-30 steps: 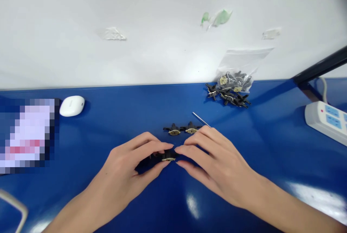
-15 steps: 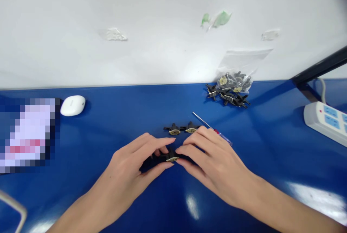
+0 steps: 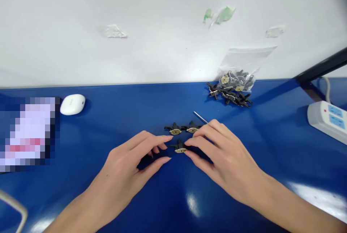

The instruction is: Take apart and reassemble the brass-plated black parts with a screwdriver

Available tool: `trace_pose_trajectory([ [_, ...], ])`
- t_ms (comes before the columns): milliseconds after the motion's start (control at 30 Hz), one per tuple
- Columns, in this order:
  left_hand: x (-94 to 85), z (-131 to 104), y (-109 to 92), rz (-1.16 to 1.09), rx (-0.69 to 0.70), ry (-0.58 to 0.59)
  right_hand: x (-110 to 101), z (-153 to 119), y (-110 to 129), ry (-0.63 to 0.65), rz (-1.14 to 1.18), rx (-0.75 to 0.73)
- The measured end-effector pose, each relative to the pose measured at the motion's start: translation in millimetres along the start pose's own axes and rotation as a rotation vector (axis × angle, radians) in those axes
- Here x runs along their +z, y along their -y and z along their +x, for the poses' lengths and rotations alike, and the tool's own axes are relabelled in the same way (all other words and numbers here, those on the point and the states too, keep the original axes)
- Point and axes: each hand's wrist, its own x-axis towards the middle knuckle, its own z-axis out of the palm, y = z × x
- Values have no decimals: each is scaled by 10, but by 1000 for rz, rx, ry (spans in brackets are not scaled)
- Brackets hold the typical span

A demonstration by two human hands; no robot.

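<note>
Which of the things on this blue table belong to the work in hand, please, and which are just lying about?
In hand:
- left hand
- right hand
- small black part between the fingertips
- two matching parts
- bag of parts
- thin metal tool

Lying about:
- white puck
- power strip

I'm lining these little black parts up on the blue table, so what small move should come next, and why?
Probably nudge the third black part up and to the left, beside the two parts already lying side by side. It sits just below that pair, out of line, with the right hand fingertips touching it and the left hand open close beside it.
</note>
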Motion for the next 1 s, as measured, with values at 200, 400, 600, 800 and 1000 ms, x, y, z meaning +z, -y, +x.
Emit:
trace_pose_trajectory([
  [200, -10, 11, -17, 6, 5, 1, -24, -12, -29, 14, -7, 18],
  [400, -2, -4, -3, 11, 8, 10, -43, -21, -52, 11, -38, 37],
  [600, -16, 8, -10, 8, 6, 16, -57, -19, -64, 6, -38, 51],
  [800, -22, -3, -30, 18, -6, 31, -49, -6, -84, 9, -42, 49],
  [1000, -21, -2, -38, 25, 7, 33, -55, -14, -93, 4, -39, 56],
])
